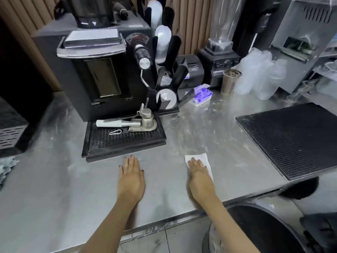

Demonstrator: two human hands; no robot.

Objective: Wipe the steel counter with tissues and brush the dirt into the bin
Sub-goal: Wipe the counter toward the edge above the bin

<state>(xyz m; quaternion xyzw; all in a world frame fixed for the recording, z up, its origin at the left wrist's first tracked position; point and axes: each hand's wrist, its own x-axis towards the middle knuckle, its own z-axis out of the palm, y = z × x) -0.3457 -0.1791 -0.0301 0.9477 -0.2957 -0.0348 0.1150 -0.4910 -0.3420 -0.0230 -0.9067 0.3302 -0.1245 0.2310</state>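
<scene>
Here, flat on the steel counter (73, 189): left hand (131, 172), palm down, fingers straight and together, holding nothing, just short of the black drip tray (125, 141). Well apart to its right, right hand (198, 172), also palm down with fingers extended, pressing a white tissue (204, 158) against the steel. Tissue spread flat and roughly rectangular, far corners and right edge showing past the fingers, the rest hidden under the palm. Counter dull, streaked with pale smears, thickest between tray and black mat (295, 137). Below the near edge, lower right, dark round bin (255, 230).
</scene>
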